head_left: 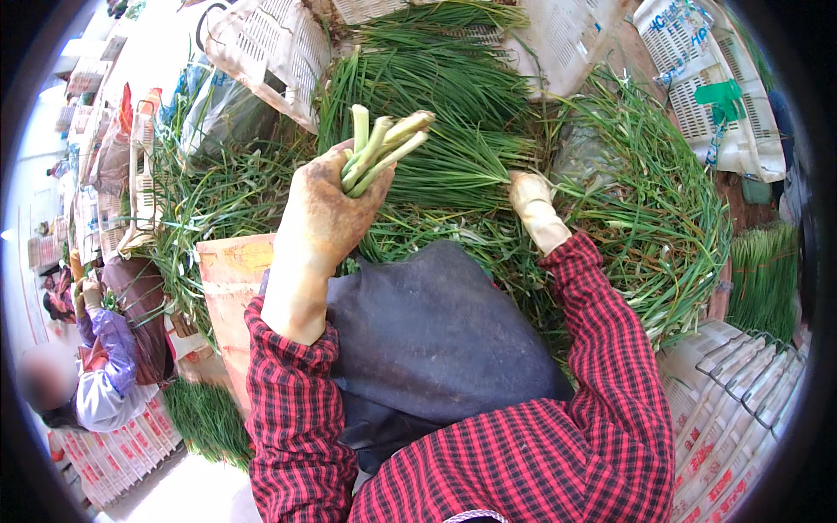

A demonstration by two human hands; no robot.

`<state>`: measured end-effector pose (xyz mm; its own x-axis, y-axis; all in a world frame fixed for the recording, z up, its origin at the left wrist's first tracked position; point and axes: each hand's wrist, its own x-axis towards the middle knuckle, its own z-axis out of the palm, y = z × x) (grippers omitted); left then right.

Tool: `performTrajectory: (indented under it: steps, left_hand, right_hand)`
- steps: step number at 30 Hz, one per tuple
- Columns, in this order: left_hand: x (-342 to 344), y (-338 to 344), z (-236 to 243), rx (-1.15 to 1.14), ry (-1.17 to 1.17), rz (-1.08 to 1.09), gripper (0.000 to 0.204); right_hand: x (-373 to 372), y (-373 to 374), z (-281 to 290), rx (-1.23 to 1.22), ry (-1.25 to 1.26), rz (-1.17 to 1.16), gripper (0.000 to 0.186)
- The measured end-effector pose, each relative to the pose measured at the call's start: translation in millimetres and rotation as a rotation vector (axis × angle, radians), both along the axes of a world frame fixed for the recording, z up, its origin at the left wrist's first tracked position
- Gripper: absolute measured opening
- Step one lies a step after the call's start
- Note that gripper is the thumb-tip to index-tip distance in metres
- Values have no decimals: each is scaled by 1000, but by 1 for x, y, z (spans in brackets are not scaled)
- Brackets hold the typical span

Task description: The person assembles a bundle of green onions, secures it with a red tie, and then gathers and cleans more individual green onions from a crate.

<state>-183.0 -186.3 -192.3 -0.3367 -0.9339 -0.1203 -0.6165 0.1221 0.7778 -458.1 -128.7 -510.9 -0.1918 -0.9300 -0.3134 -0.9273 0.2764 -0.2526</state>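
Observation:
In a stained cream glove, my left hand (324,205) is closed around several thick, pale green stalks (382,150). Their cut ends stick up above the fist; the rest is hidden by the hand. My right hand (538,211), gloved as well, reaches forward to the right end of a layer of long green chives (458,170). Its fingers are closed on the stem ends there. More chives (418,78) lie in layers beyond, with the leaves pointing left. A dark apron (445,327) covers my lap between the two forearms.
Loose trimmings (654,209) are heaped around on both sides. White slatted crates (266,57) stand at the back, and another crate (737,113) at far right. An orange-white container (228,283) sits by my left forearm. Upright chives (763,270) stand right. Another person (113,357) works at left.

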Motion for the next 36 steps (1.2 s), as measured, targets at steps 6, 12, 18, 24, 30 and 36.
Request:
performTrajectory:
  steps: [6,12,18,24,30,36]
  left_hand:
    - [-11,-1,-12,-241,-185,-143,30]
    - [-4,1,-27,-225,-185,-306,34]
    - [-15,1,-28,-501,-114,-599,48]
    - [-30,6,-14,213,121,-305,31]
    - [-17,10,2,417,-83,-339,30]
    - [-9,6,-10,427,28,-259,30]
  right_hand:
    - [-21,13,41,-98,-95,200,26]
    - [10,10,159,125,-582,-58,27]
    - [43,3,268,68,-785,104,22]
    - [40,-1,308,79,-1108,-73,21]
    - [46,24,286,49,-1419,-322,24]
    - [32,30,283,-139,-1928,-254,48]
